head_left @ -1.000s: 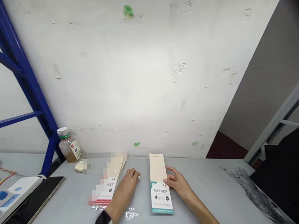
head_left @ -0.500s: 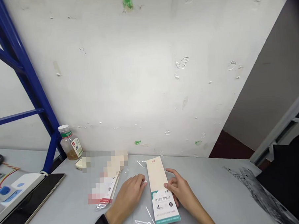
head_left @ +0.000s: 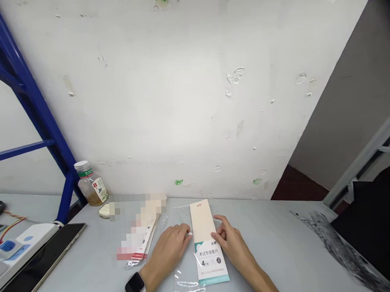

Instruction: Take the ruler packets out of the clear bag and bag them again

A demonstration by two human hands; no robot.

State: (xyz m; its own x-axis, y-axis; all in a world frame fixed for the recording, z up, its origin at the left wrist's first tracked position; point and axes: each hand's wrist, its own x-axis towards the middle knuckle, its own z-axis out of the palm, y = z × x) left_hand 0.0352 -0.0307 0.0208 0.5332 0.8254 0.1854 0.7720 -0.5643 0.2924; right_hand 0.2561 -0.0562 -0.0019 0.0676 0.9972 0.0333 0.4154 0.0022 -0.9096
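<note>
A hand could slide easily over the bare grey table point(head_left: 283, 241) between the right hand point(head_left: 230, 239) and the black thing point(head_left: 376, 228). The card pack point(head_left: 203, 225) and clear bag point(head_left: 187, 273) fill much of the gap between the hands, and past the left hand point(head_left: 172, 248), red-edged packs point(head_left: 150, 236) block the way. The tall wall point(head_left: 180, 99) stops any reach behind.

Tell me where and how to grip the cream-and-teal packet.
The packet is probably best pinched midway along its long right edge, coming from the right. It is thin and narrow, so that edge fits between thumb and finger; the right hand is there, while clear plastic lies along the left side.
</note>
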